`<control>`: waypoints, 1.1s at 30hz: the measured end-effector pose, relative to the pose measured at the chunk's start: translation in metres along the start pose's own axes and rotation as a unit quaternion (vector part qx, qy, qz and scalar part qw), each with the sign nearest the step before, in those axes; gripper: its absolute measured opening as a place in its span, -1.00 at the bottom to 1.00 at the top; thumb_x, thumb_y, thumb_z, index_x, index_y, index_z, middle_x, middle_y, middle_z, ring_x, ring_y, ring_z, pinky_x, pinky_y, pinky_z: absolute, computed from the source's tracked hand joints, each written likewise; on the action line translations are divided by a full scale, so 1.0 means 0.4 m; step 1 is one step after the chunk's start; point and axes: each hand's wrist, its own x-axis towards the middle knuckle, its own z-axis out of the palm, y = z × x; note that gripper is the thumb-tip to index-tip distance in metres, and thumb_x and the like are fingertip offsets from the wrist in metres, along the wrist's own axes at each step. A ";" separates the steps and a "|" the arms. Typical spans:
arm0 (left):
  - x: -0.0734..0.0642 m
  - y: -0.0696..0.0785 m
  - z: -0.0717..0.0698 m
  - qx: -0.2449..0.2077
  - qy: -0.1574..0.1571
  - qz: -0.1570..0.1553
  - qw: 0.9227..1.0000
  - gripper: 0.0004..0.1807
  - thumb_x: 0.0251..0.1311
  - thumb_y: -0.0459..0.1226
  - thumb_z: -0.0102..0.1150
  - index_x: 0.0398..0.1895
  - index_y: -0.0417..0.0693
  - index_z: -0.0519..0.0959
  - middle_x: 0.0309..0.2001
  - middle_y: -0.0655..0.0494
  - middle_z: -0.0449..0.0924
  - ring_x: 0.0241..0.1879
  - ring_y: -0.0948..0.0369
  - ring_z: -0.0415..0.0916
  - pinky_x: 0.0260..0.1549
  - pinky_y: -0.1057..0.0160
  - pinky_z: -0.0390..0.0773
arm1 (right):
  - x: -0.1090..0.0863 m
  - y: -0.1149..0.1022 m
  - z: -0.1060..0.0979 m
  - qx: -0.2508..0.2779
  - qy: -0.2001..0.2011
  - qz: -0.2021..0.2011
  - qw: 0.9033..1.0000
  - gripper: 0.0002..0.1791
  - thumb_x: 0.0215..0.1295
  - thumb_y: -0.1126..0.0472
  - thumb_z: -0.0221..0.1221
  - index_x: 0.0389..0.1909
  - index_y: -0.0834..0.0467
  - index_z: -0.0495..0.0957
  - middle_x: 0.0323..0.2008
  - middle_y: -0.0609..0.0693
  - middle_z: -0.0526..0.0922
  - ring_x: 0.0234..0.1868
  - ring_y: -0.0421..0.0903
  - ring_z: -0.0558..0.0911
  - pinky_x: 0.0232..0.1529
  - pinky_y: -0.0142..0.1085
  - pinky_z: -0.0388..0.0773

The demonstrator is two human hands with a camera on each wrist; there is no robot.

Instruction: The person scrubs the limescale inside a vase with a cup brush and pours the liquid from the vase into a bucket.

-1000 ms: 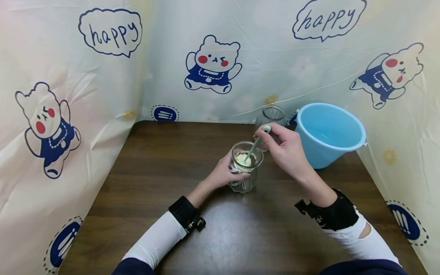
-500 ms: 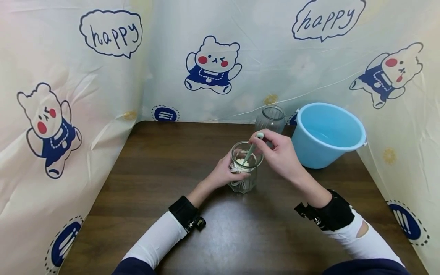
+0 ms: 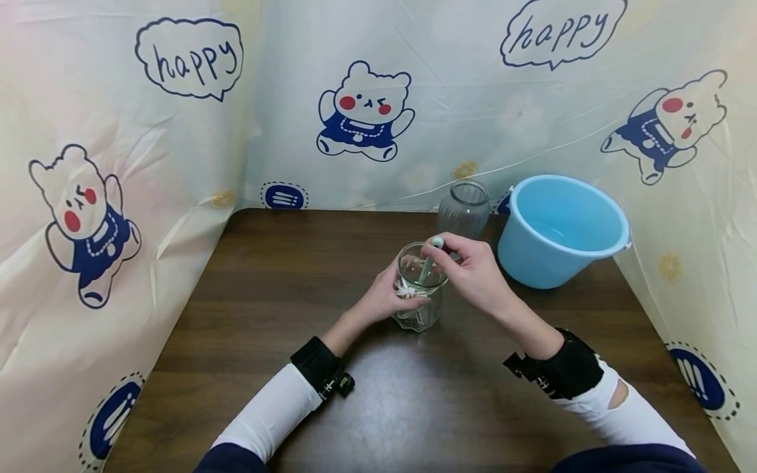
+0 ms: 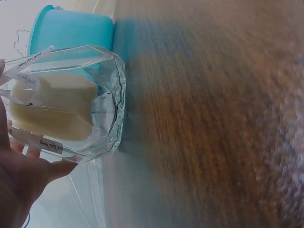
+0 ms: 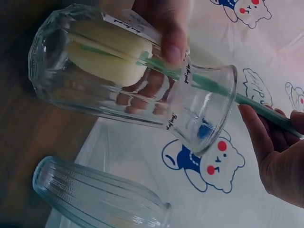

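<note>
My left hand (image 3: 383, 299) grips a clear glass jar (image 3: 418, 320) round its neck, where a white ribbon with dark lettering (image 5: 179, 92) is tied. The jar stands upright on the table in the head view. Between thumb and fingers, my right hand (image 3: 473, 272) pinches the top of the pale green handle (image 3: 426, 269) of a sponge bottle brush. Its handle slants in through the jar's mouth. Low inside the glass sits the pale yellow sponge head (image 5: 110, 59), large against the jar's walls; the left wrist view shows it too, near the base.
A second glass jar (image 3: 464, 213), with ribbed sides, stands at the back of the brown wooden table (image 3: 284, 276). Right of it is a light blue bucket (image 3: 556, 263). A cloth printed with bears (image 3: 365, 112) hangs behind and along both sides.
The right hand has moved down and left towards the jar's mouth, pushing the brush deeper. The sponge head has sunk from just below the rim to low in the jar. The left hand stays put.
</note>
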 end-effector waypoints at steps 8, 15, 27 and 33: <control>0.013 -0.065 0.018 0.001 0.000 -0.002 1.000 -0.20 -0.13 -0.05 0.50 0.24 0.17 0.33 0.11 0.20 0.55 0.03 0.30 0.48 0.04 0.13 0.51 | 0.020 0.024 -0.025 0.019 0.028 -0.012 0.999 -0.75 0.40 0.20 0.12 -0.18 0.34 0.62 -0.28 0.21 0.67 -0.29 -0.02 0.68 -0.28 -0.18 0.70; 0.014 -0.049 0.014 0.001 0.001 0.003 1.000 -0.20 -0.12 -0.10 0.50 0.25 0.15 0.32 0.13 0.16 0.55 0.05 0.29 0.47 0.05 0.14 0.50 | 0.025 0.052 -0.021 0.032 0.024 -0.001 0.999 -0.74 0.40 0.11 0.12 -0.18 0.24 0.63 -0.27 0.15 0.67 -0.25 -0.11 0.65 -0.23 -0.18 0.70; -0.002 0.005 0.000 -0.003 0.003 0.004 1.000 -0.23 -0.09 -0.18 0.49 0.23 0.01 0.33 0.13 -0.05 0.55 0.07 0.17 0.49 0.06 0.05 0.50 | 0.024 0.050 -0.021 -0.014 -0.015 0.013 1.000 -0.69 0.40 0.02 0.11 -0.18 0.19 0.64 -0.28 0.13 0.70 -0.30 -0.14 0.68 -0.25 -0.04 0.68; 0.009 -0.047 0.012 0.001 0.005 -0.003 1.000 -0.20 -0.11 -0.03 0.48 0.25 0.22 0.31 0.14 0.15 0.55 0.06 0.34 0.46 0.07 0.16 0.50 | 0.028 0.036 -0.032 -0.019 -0.019 0.011 1.000 -0.71 0.39 0.03 0.12 -0.17 0.18 0.64 -0.28 0.11 0.69 -0.31 -0.17 0.66 -0.25 -0.19 0.69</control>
